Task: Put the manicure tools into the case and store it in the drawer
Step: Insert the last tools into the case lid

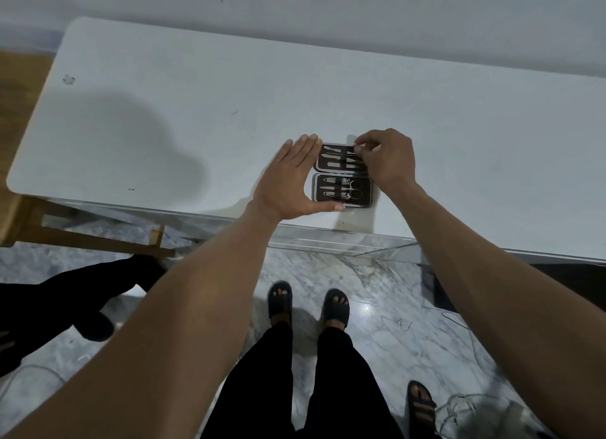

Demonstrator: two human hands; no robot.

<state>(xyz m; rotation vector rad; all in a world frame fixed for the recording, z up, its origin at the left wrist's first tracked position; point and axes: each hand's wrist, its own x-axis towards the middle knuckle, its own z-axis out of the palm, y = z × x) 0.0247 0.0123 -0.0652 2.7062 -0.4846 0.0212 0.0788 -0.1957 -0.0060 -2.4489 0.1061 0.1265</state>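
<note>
A small dark manicure case [341,176] lies open flat on the white table [196,110], near its front edge. Both halves hold several metal tools, among them scissors [352,189] in the near half. My left hand [292,179] braces the case's left side, fingers straight along the far half and thumb under the near edge. My right hand [387,160] rests on the far half's right end, with finger and thumb pinched on a thin tool [352,156] there. The hand hides that tool's end.
A mirrored drawer front [328,238] runs under the table's edge. A wooden stand [65,228] is at the left. My sandalled feet [308,304] are on the marble floor, another person's foot [421,402] and loose cables [459,406] at lower right.
</note>
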